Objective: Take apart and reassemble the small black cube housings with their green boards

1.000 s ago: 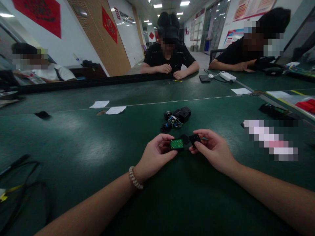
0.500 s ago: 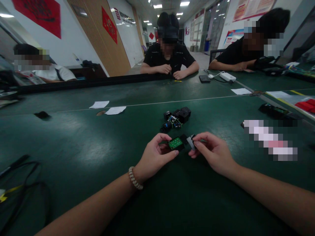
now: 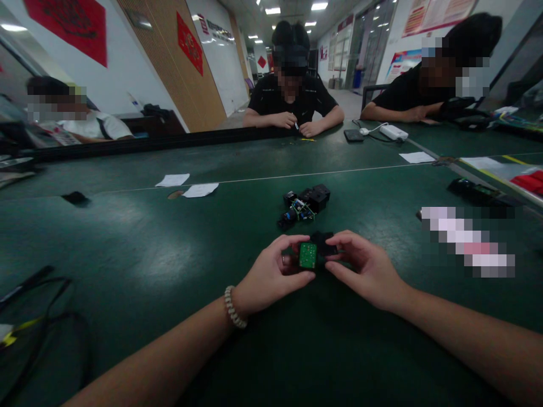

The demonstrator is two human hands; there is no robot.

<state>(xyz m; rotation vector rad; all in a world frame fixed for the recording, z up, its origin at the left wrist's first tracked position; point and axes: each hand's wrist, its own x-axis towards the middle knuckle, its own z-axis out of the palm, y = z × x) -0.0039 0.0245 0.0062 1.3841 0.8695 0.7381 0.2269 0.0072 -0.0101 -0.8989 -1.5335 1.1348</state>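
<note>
Big dark green table [image 3: 169, 249] in a long bright room, a few people sitting round it. Close to the near edge is a little green circuit board [image 3: 307, 255], held just off the tabletop, flat face up toward the camera.

My guess is it weighs next to nothing and is stiff but fragile, with tiny solder points you don't want to press on. So grab it by the edges, not the face. A black casing [image 3: 323, 243] sits right behind the board, touching it. It looks like hard plastic, light and a bit slick.

Left hand [image 3: 271, 277] is closed in a narrow pinch on the board, thumb under the lower edge and fingers [image 3: 292, 241] curled over the top. Right hand [image 3: 369, 271] comes in from the other side of the board, fingertips [image 3: 344, 237] closed down on the casing, thumb low. Can't tell if that thumb also touches the board.

Just beyond the board there's a small pile of black parts [image 3: 303, 206] with wires. Well off to the board's left and further back lie two paper slips [image 3: 186, 185]. Beaded bracelet [image 3: 235, 308] on the left wrist.
</note>
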